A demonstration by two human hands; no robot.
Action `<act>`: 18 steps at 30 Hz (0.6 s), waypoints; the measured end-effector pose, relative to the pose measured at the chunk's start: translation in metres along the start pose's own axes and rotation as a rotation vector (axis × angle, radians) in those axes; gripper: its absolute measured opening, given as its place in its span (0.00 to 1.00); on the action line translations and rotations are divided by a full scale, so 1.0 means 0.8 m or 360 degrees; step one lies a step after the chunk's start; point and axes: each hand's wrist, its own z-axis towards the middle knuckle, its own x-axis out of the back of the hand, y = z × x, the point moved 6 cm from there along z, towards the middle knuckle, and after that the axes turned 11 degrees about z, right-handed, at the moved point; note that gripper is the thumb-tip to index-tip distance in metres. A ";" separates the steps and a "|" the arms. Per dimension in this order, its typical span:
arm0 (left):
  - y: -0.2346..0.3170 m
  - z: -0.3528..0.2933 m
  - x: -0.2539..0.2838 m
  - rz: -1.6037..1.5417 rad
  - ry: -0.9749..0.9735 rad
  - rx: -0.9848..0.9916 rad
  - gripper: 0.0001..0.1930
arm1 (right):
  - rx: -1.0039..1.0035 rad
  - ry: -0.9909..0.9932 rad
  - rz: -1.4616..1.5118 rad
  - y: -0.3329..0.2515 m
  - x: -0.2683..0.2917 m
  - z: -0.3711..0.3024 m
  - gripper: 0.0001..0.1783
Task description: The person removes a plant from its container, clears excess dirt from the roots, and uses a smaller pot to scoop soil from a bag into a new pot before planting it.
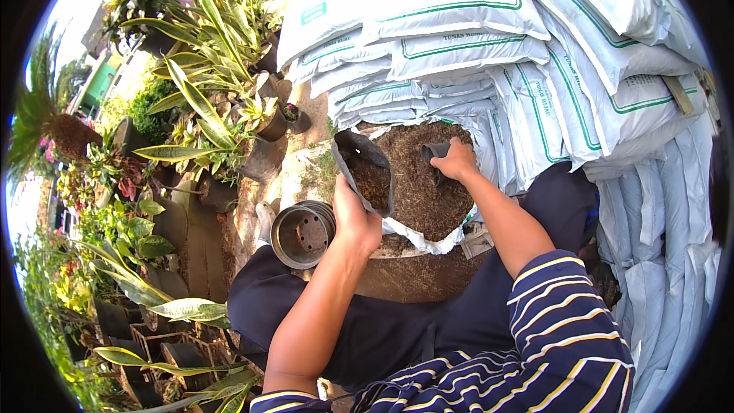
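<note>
My left hand is wrapped round the side of a black plastic planting bag. Its mouth is spread and some brown soil lies inside. To the right, my right hand grips a small dark scoop-like piece, whose exact kind I cannot make out. That piece rests against loose brown soil in an opened white sack. Beside my left wrist stands a stack of black plastic pots with drain holes in the bottom.
Full white sacks with green lines are piled high at the back and right. Potted snake plants and other greenery crowd the left side. My dark-trousered legs bend round the soil sack. A small pot stands behind.
</note>
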 end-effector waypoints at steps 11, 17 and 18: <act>-0.030 0.045 0.007 0.0160 0.0053 0.0093 0.18 | -0.0154 0.0013 0.0806 -0.038 0.091 -0.014 0.51; -0.056 0.077 0.031 0.0251 0.0251 0.0249 0.20 | 0.0178 0.0030 0.0969 -0.095 0.152 -0.057 0.51; -0.058 0.082 0.034 0.0275 0.0247 0.0254 0.21 | 0.0230 0.0033 0.0979 -0.102 0.162 -0.066 0.51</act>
